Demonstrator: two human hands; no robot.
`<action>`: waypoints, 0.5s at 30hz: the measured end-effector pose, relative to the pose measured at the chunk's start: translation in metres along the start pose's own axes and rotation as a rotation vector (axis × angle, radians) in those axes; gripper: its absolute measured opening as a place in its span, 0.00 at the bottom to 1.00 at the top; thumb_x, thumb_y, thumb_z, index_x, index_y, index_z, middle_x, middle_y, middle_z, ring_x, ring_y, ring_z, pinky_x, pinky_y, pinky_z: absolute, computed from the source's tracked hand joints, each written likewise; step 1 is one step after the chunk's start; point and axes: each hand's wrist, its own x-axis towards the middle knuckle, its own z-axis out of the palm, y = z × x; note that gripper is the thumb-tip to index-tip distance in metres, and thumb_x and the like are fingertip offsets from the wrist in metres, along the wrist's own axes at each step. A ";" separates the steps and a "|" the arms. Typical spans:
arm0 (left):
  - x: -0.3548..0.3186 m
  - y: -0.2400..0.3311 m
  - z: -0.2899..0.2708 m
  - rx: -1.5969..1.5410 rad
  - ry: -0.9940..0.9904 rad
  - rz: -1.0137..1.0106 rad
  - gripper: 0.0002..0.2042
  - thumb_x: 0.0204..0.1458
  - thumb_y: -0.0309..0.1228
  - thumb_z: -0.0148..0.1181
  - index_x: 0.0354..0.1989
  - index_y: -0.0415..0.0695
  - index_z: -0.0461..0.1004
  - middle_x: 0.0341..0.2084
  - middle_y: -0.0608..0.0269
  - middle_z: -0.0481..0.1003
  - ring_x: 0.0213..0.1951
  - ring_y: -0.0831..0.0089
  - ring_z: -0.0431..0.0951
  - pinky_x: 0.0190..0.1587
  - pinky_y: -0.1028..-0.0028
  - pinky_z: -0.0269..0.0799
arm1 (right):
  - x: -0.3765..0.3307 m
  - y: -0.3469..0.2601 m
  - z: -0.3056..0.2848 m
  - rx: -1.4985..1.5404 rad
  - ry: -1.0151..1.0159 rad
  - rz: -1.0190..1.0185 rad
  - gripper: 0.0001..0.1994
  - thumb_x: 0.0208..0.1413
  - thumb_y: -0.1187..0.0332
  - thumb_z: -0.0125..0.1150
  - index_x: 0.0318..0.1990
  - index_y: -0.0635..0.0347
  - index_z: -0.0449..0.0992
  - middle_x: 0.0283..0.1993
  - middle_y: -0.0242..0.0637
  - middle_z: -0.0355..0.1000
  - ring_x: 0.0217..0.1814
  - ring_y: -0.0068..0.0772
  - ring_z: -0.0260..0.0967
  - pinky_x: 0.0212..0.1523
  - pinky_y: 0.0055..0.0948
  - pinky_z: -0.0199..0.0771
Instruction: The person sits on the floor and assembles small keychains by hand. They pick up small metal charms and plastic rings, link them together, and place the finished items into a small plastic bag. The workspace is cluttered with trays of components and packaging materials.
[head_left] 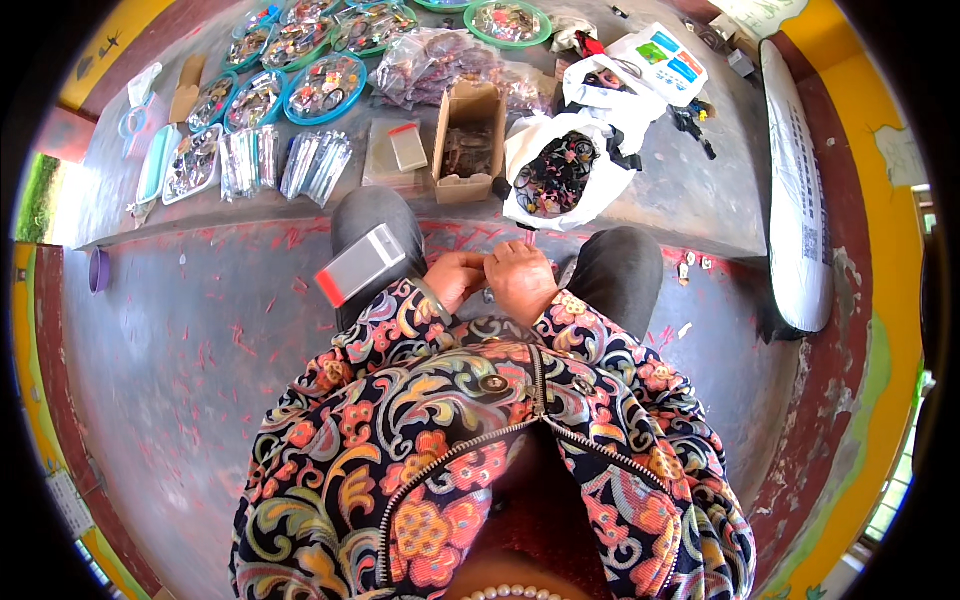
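Evidently both hands were at work low between the knees, close to the ledge [690, 190]. From where I stood, the left hand [455, 280] was curled, its fingers drawn together, and the right hand [522, 282] lay back upward right against it, fingers bent. Whatever they pinched was hidden behind the knuckles, so I couldn't tell whether either grip was closed on anything. Nearest the left hand, a packet [362, 265] with a red end rested aslant on the left knee [375, 215]. Just beyond the hands, on the ledge, stood an open box [468, 145] with something brown inside, and beside it, to the right, a white bag [557, 175] gaped over a heap of small dark pieces with bright specks. Left of the box a smaller red-edged pack [408, 148] lay on a clear sleeve [385, 172]. Further left were two bundles of slim wrapped items [316, 168], with blue basins [326, 88] of trinkets behind them. A patterned jacket [430, 420] covered both arms down to the wrists.
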 end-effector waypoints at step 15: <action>0.001 -0.004 -0.001 0.103 0.030 0.010 0.09 0.43 0.19 0.48 0.34 0.36 0.71 0.31 0.64 0.72 0.33 0.77 0.71 0.37 0.81 0.64 | 0.001 -0.002 -0.002 0.053 -0.065 0.056 0.07 0.36 0.70 0.53 0.27 0.61 0.69 0.30 0.39 0.65 0.35 0.37 0.65 0.32 0.32 0.67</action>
